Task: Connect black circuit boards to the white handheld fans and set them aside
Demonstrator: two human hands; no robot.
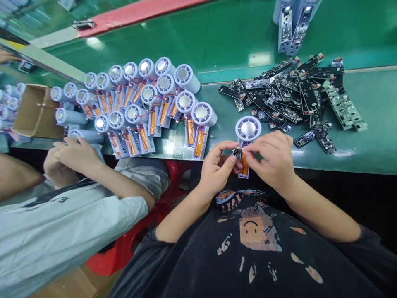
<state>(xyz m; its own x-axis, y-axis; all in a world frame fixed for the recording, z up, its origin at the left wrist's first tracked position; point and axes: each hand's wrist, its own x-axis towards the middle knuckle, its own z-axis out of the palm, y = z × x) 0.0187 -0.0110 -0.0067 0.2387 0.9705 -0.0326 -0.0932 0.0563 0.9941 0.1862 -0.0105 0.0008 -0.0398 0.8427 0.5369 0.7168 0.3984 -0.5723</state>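
A lavender fan unit (pixel 248 128) with a round silver hub lies at the table's front edge, its open handle with an orange strip (pixel 244 165) pointing toward my body. Over that handle, my left hand (pixel 218 165) pinches a small dark circuit board (pixel 236 150) between thumb and fingers. My right hand (pixel 273 159) is closed beside it, thumb and index finger together at the board's right end. What those fingertips hold is too small to make out, perhaps hidden by the fingers.
Many fan units with wires (pixel 186 101) stand to the left. A pile of circuit boards (pixel 291 95) lies to the right. Two lavender units with lit boards (pixel 291 29) are at the back. A co-worker's hands (pixel 74 155) and a cardboard box (pixel 40 111) are at the left.
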